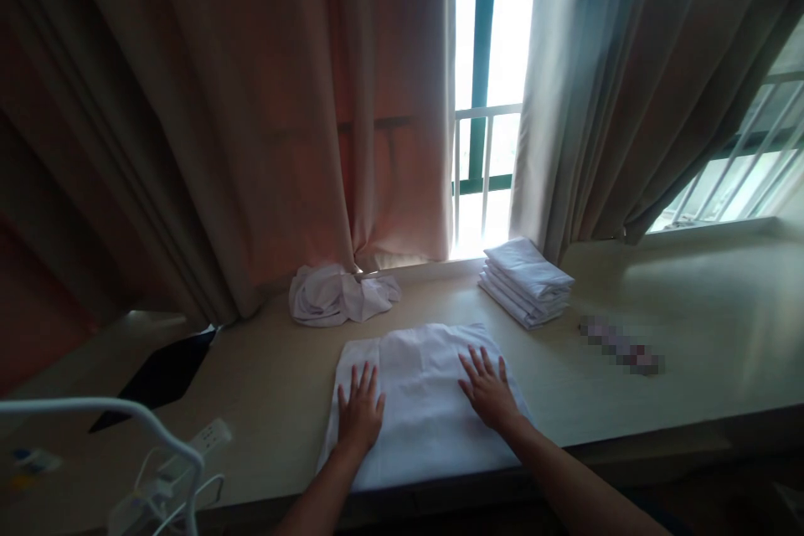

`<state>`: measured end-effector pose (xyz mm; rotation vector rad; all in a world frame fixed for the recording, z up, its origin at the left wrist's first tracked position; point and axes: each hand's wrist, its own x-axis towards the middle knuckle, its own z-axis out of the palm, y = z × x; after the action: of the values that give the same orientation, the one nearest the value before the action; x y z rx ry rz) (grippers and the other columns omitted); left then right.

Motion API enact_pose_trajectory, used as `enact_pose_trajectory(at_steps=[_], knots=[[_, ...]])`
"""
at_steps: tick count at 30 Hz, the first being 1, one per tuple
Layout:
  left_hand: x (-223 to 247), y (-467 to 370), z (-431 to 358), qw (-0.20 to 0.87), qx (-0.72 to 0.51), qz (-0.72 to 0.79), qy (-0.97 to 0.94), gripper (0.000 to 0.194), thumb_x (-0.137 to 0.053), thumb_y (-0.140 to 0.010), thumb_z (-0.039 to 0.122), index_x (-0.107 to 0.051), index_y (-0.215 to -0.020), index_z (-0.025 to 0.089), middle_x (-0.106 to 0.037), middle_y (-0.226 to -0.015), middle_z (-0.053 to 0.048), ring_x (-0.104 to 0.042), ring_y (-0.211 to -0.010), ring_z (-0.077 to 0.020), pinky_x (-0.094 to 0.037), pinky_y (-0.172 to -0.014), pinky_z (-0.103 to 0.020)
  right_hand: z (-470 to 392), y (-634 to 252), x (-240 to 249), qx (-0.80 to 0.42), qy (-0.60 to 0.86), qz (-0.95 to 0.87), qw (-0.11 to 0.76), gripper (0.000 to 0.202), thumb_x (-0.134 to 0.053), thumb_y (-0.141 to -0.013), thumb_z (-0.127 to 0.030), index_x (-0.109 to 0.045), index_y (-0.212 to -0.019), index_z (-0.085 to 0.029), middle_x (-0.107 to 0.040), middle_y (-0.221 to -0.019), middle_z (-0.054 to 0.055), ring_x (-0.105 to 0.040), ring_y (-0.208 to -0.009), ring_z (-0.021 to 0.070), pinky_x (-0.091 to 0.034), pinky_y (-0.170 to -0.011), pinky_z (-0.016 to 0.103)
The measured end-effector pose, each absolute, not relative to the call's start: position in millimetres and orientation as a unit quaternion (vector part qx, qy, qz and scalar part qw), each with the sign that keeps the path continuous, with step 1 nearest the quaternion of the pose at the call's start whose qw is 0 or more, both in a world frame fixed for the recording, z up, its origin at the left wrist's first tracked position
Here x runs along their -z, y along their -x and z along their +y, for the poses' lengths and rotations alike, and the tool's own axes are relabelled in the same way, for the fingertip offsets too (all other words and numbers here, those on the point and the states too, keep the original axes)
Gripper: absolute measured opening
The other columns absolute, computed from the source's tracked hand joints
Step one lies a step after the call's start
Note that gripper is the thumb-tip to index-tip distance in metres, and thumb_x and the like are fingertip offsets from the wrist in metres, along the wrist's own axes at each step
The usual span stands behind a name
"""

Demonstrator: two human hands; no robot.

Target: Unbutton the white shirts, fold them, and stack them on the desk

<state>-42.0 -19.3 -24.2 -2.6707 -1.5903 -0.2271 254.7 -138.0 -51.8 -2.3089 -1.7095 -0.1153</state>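
A white cloth (420, 402) lies spread out and fairly flat at the front of the pale table, with light creases. On its left part rests my left hand (361, 410), palm down with the fingers apart. My right hand (488, 389) lies flat on the right part of the same cloth, its fingers also spread. Behind the cloth to the left is a crumpled white cloth (339, 296). A stack of folded white cloths (528, 280) stands behind it to the right. Neither hand touches the stack or the crumpled cloth.
The table (703, 310) runs along a curtained window. A blurred-out object (619, 343) lies on the right. At left are a black flat object (160, 377), a power strip (198, 448) with cables and a white curved tube (157, 427). Curtains (389, 100) hang behind.
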Motion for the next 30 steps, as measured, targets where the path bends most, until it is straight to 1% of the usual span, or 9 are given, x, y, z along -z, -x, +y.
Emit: enact_pose_trajectory(at_steps=[3, 6, 9, 12, 15, 17, 21, 24, 30], knots=[[19.4, -29.7, 7.6, -0.057, 0.087, -0.448, 0.888, 0.063, -0.030, -0.096, 0.034, -0.015, -0.157, 0.027, -0.006, -0.164, 0.000, 0.005, -0.152, -0.0260, -0.007, -0.120, -0.056, -72.6, -229.4, 37.3, -0.040, 0.757, -0.637, 0.137, 0.057, -0.028, -0.100, -0.048, -0.025, -0.154, -0.032, -0.011, -0.164, 0.004, 0.001, -0.151, 0.0309, 0.008, -0.114, 0.060], [32.1, -71.0, 35.9, -0.105, 0.066, -0.435, 0.892, 0.059, -0.028, -0.097, 0.039, -0.024, -0.155, 0.030, -0.017, -0.163, -0.001, -0.005, -0.152, -0.0276, -0.011, -0.119, -0.057, -27.7, -223.0, 44.6, -0.070, 0.746, -0.649, 0.128, 0.057, -0.028, -0.100, -0.050, -0.025, -0.154, -0.034, -0.017, -0.163, 0.002, -0.005, -0.150, 0.0294, 0.005, -0.115, 0.057], [52.7, -80.3, 59.2, -0.112, 0.063, -0.438, 0.890, 0.058, -0.029, -0.097, 0.043, -0.028, -0.154, 0.030, -0.023, -0.162, -0.002, -0.010, -0.151, -0.0290, -0.009, -0.119, -0.057, -7.1, -239.2, 63.6, -0.085, 0.753, -0.642, 0.116, 0.059, -0.027, -0.098, -0.057, -0.027, -0.153, -0.035, -0.020, -0.162, 0.001, -0.009, -0.150, 0.0301, 0.003, -0.115, 0.057], [68.8, -78.6, 74.8, -0.090, 0.078, -0.456, 0.882, 0.058, -0.028, -0.097, 0.044, -0.026, -0.154, 0.034, -0.021, -0.163, 0.001, -0.009, -0.151, -0.0280, -0.005, -0.119, -0.058, 0.0, -265.1, 80.4, -0.088, 0.780, -0.610, 0.105, 0.065, -0.027, -0.095, -0.065, -0.024, -0.154, -0.037, -0.013, -0.164, 0.001, -0.003, -0.150, 0.0308, 0.007, -0.115, 0.057], [76.8, -74.1, 86.4, -0.058, 0.079, -0.499, 0.861, 0.056, -0.026, -0.097, 0.049, -0.025, -0.152, 0.040, -0.017, -0.163, 0.005, -0.009, -0.151, -0.0294, -0.006, -0.117, -0.062, 0.3, -290.7, 91.0, -0.084, 0.810, -0.573, 0.091, 0.068, -0.026, -0.093, -0.069, -0.022, -0.154, -0.038, -0.008, -0.165, 0.000, 0.000, -0.151, 0.0305, 0.009, -0.115, 0.056], [79.4, -65.6, 94.8, -0.041, 0.073, -0.532, 0.843, 0.057, -0.026, -0.096, 0.053, -0.024, -0.152, 0.042, -0.016, -0.163, 0.005, -0.010, -0.150, -0.0319, -0.009, -0.116, -0.063, -4.5, -307.5, 95.1, -0.078, 0.823, -0.557, 0.081, 0.068, -0.026, -0.093, -0.069, -0.021, -0.154, -0.038, -0.009, -0.164, 0.000, 0.000, -0.151, 0.0305, 0.008, -0.115, 0.057], [82.7, -33.3, 113.8, -0.003, 0.071, -0.580, 0.812, 0.060, -0.026, -0.096, 0.055, -0.027, -0.153, 0.037, -0.019, -0.163, -0.001, -0.013, -0.150, -0.0331, -0.012, -0.116, -0.059, -23.4, -338.6, 96.8, -0.064, 0.843, -0.529, 0.071, 0.068, -0.025, -0.094, -0.067, -0.021, -0.155, -0.036, -0.009, -0.164, 0.002, -0.002, -0.151, 0.0294, 0.002, -0.117, 0.055], [85.5, -8.6, 124.4, 0.013, 0.067, -0.594, 0.802, 0.061, -0.028, -0.095, 0.055, -0.028, -0.153, 0.036, -0.020, -0.163, -0.002, -0.014, -0.149, -0.0337, -0.015, -0.116, -0.058, -35.0, -352.3, 95.2, -0.062, 0.848, -0.521, 0.075, 0.069, -0.025, -0.094, -0.065, -0.021, -0.155, -0.033, -0.010, -0.164, 0.002, -0.005, -0.151, 0.0278, -0.003, -0.118, 0.051], [94.3, 24.8, 136.1, 0.018, 0.065, -0.598, 0.799, 0.061, -0.025, -0.096, 0.056, -0.028, -0.153, 0.033, -0.021, -0.163, -0.003, -0.016, -0.150, -0.0302, -0.017, -0.117, -0.053, -36.5, -356.8, 97.8, -0.068, 0.844, -0.527, 0.079, 0.070, -0.027, -0.094, -0.066, -0.023, -0.155, -0.032, -0.009, -0.164, 0.003, -0.005, -0.151, 0.0278, -0.003, -0.118, 0.050]])
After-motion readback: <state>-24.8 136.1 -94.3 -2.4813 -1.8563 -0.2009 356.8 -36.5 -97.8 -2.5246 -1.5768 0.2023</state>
